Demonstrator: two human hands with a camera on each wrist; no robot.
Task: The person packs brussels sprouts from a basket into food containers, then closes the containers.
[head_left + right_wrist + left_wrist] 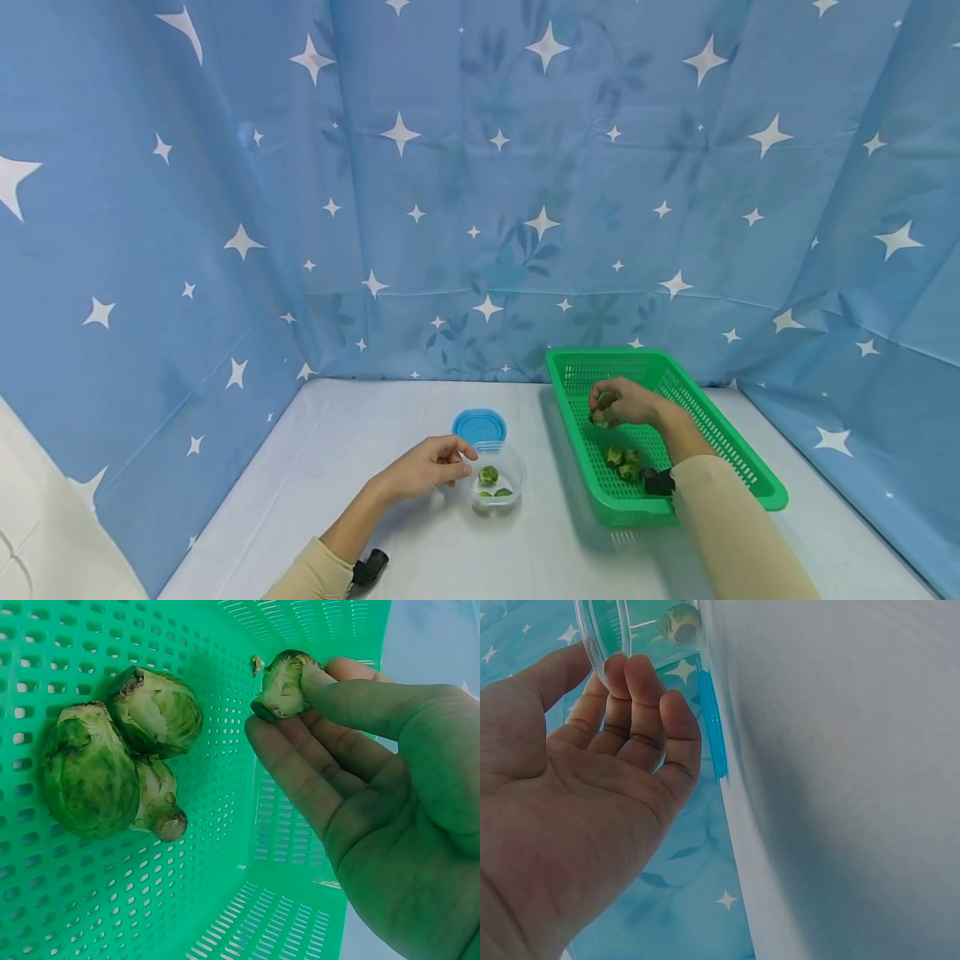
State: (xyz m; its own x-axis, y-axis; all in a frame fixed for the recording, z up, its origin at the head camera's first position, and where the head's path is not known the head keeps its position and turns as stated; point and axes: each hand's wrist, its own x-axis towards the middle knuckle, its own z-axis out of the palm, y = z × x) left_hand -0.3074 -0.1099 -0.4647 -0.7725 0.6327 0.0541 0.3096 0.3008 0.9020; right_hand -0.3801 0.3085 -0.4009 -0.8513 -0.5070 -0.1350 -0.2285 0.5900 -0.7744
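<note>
My right hand is over the far left part of the green plastic basket, pinching a Brussels sprout between thumb and fingers. Several more Brussels sprouts lie together on the basket floor. On the left, my left hand holds a clear round plastic container at its left rim, thumb and curled fingertips right at the edge. Inside the container sit a Brussels sprout and smaller-looking green pieces, partly hidden by its wall.
A blue round lid lies on the white tabletop just behind the container. The basket's tall perforated walls surround the right hand's space. A blue star-patterned curtain closes off the back and sides.
</note>
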